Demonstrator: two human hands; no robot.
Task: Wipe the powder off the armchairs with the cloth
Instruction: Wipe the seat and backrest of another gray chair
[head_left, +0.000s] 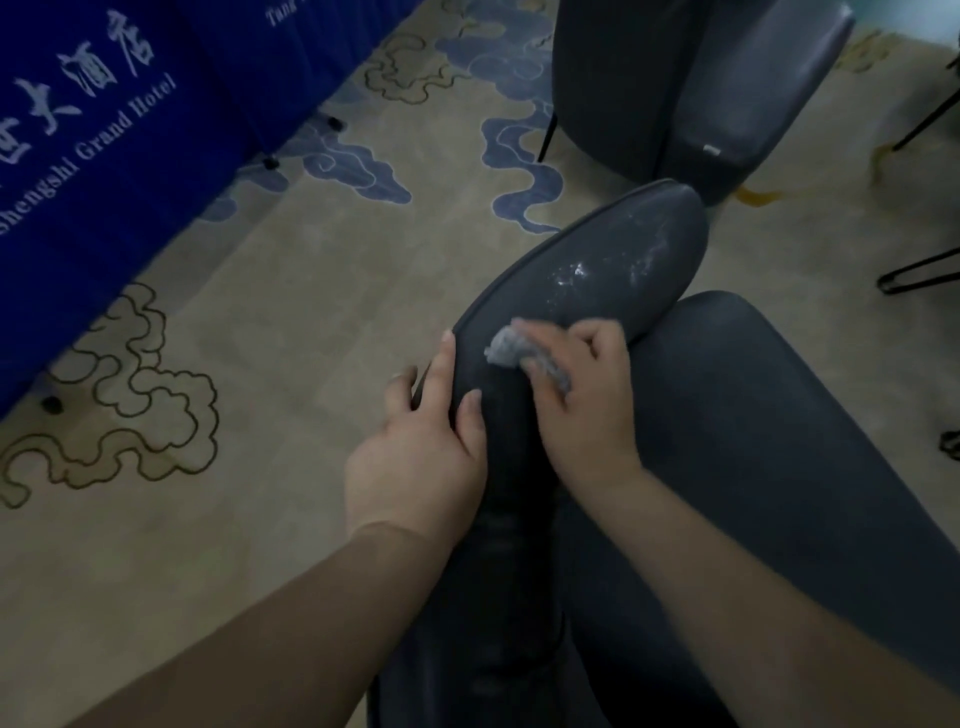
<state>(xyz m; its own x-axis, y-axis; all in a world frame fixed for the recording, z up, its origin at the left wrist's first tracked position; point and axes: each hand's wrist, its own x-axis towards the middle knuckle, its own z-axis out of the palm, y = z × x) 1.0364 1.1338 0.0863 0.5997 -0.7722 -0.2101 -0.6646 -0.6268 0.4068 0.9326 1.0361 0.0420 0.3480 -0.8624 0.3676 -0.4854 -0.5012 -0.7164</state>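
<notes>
A dark grey armchair fills the lower middle; its padded armrest (613, 249) runs up from me, with its seat (753, 415) to the right. White powder (608, 267) speckles the far end of the armrest. My right hand (587, 405) grips a crumpled grey cloth (511, 348) and presses it on the armrest just below the powder. My left hand (426, 447) holds the armrest's left edge, thumb on top and fingers curled round the outer side.
A second dark grey armchair (727, 88) stands at the top right. A blue skirted table (104, 156) with hotel lettering runs along the left. Patterned beige carpet (260, 338) covers the floor. Thin black metal legs (919, 270) show at the right edge.
</notes>
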